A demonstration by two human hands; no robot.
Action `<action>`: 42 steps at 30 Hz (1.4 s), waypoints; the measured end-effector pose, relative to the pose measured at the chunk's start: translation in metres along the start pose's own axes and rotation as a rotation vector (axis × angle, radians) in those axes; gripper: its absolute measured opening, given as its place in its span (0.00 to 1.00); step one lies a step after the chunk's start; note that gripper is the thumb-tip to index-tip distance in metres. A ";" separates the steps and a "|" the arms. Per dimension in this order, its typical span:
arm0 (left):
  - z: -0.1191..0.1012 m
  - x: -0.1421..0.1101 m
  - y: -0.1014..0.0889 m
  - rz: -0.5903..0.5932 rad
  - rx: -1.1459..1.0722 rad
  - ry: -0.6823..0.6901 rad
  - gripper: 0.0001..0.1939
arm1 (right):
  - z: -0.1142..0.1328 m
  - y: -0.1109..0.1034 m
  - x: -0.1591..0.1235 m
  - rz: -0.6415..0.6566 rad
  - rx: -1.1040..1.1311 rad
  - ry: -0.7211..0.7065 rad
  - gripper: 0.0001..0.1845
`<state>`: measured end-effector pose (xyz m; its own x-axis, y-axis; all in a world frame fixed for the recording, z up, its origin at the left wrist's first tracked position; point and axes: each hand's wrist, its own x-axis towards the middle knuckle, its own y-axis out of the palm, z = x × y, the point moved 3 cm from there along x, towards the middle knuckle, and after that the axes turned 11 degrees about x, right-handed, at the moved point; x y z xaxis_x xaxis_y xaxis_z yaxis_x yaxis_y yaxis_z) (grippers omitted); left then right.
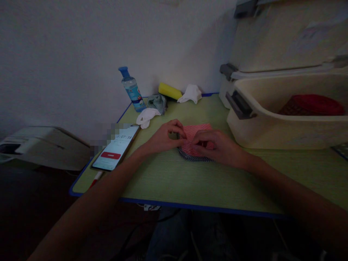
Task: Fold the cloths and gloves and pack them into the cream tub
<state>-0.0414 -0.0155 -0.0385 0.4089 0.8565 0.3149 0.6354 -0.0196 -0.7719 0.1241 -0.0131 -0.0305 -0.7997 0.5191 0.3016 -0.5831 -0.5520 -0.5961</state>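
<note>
A small piece of red-and-white patterned cloth (196, 128) lies on the green table in front of me. A black-and-white checked cloth (191, 157) shows beneath it along the left and lower edges. At the left side of the red cloth, my left hand (165, 136) has its thumb and fingertips pinched together on the fabric. My right hand (220, 146) is closed in a pinch over the cloth's lower right part, with its fingertips on the fabric. Whether anything small sits between the fingertips is too dark to make out.
A phone (115, 150) showing a timer lies left of my left forearm, by a red-and-white pen (96, 177). Behind are a blue-capped bottle (133, 90), crumpled cloths (148, 115) and a yellow object (169, 90). On the right, an open cream bin (288, 132) holds a red basket (315, 105).
</note>
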 end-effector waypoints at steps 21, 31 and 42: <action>-0.019 -0.010 0.048 0.264 0.733 -0.010 0.34 | -0.041 0.013 -0.014 0.041 -0.636 0.223 0.31; -0.018 -0.012 0.049 0.217 0.730 -0.015 0.34 | -0.036 0.014 -0.015 0.017 -0.663 0.223 0.29; -0.025 -0.016 0.035 0.067 0.596 0.057 0.30 | -0.007 -0.005 -0.025 0.055 -0.542 -0.052 0.21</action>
<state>-0.0092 -0.0430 -0.0566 0.4804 0.8340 0.2713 0.1370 0.2342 -0.9625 0.1479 -0.0191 -0.0401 -0.8411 0.4582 0.2873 -0.3940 -0.1553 -0.9059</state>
